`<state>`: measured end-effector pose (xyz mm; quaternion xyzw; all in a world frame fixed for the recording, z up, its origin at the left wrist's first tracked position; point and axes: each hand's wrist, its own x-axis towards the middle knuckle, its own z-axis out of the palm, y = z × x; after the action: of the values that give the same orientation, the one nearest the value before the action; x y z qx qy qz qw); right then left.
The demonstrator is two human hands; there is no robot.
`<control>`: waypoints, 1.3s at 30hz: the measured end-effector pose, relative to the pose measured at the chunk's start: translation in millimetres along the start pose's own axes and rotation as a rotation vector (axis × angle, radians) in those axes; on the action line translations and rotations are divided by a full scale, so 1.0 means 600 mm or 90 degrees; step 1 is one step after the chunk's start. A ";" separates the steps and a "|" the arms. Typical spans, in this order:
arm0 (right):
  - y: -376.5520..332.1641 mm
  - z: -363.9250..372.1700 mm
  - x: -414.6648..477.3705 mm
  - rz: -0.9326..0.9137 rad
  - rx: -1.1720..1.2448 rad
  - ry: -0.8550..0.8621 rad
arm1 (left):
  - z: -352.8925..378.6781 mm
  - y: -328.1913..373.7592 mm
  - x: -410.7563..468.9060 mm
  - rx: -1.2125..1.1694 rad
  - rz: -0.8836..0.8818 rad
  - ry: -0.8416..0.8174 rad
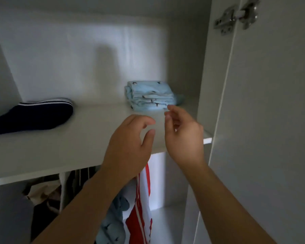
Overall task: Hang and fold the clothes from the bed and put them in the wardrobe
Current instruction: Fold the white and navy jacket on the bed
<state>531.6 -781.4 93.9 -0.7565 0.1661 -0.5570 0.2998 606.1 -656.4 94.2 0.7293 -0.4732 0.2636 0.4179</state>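
A folded light-blue garment with small dark prints (149, 95) lies on the white wardrobe shelf (63, 152), toward the back right. My right hand (182, 134) hovers just in front of it, fingers apart and empty, fingertips close to the cloth. My left hand (130, 147) is raised beside it above the shelf's front edge, also empty with fingers curled loosely. A dark navy folded piece with white stripes (35, 116) rests at the shelf's left.
Below the shelf hang several clothes, among them a red-and-white garment (142, 208) and a light-blue one (113, 221). The open wardrobe door (271, 120) with its metal hinge (234, 16) stands at the right.
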 end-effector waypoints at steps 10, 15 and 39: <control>-0.121 -0.258 -0.327 0.101 -0.264 0.199 | 0.005 0.163 -0.218 -0.362 0.168 -0.233; -0.208 -0.386 -0.463 0.198 -0.391 0.274 | -0.006 0.291 -0.321 -0.500 0.265 -0.362; -0.760 -1.112 -1.310 0.555 -0.818 0.866 | -0.310 1.250 -1.096 -0.919 0.755 -0.808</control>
<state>-389.4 -151.8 -65.9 -0.1729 0.8265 -0.5164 -0.1424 -346.5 -340.1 -53.5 -0.0201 -0.9131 -0.3327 0.2347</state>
